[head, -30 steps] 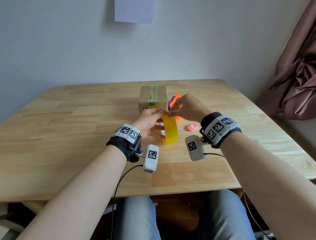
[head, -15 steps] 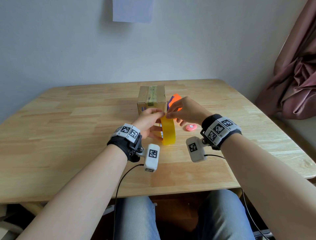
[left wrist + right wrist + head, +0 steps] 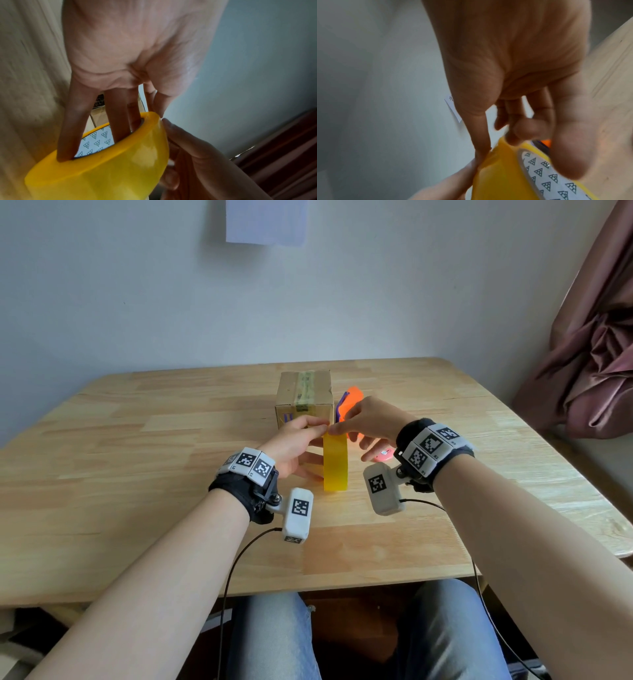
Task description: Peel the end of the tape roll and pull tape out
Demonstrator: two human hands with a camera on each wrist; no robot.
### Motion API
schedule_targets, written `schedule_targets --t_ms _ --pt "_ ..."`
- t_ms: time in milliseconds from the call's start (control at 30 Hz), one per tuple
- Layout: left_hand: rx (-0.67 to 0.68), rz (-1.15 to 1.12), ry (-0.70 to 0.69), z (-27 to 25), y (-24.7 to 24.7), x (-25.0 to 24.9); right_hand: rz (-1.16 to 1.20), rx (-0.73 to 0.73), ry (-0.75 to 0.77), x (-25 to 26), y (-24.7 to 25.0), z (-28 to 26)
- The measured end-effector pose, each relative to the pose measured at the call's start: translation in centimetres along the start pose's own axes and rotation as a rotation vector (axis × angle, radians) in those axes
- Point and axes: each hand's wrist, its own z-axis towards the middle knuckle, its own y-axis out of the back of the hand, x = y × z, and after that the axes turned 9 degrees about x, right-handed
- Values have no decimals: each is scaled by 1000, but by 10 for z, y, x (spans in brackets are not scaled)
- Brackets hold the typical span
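A yellow tape roll stands on edge on the wooden table, its white core printed with small triangles. My left hand holds it from the left, with several fingers through the core and the thumb on the top rim. My right hand comes from the right and pinches the tape at the roll's top between thumb and forefinger, right beside the left thumb. No loose strip of tape shows. The pinched spot itself is hidden by fingertips.
A taped cardboard box stands just behind the hands, with an orange and purple object to its right. A small pink object lies under my right fingers. A curtain hangs at the right and a paper sheet on the wall.
The roll has turned from slanted to nearly edge-on to me. My right thumb and forefinger have settled on its top, and the other right fingers have spread out.
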Motion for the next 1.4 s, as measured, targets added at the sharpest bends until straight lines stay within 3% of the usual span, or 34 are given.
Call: schedule_targets --t_ms 100,200,333,433,600,733,1000,1200,1400 --pt "-5 -35 -1 2 2 3 7 135 -180 -5 1 2" --pt "2 -86 39 2 3 3 100 224 -229 -13 -1 8" --pt "13 -86 48 0 3 0 161 184 -212 -11 -4 10" --pt "41 -92 27 1 -1 -5 219 132 -109 -11 1 7" --pt "29 -196 -73 13 -17 -25 366 -120 73 -8 26 5" --pt "-52 -235 -69 28 -26 -36 207 -344 79 -12 57 7" --pt "-109 -163 -113 61 -33 -44 -167 -464 -162 -71 76 43" --pt "-129 -82 -170 77 -32 -48 -411 -425 -356 -106 71 64" --pt "-138 -49 -187 86 -28 -44 -435 -377 -347 -118 72 73"
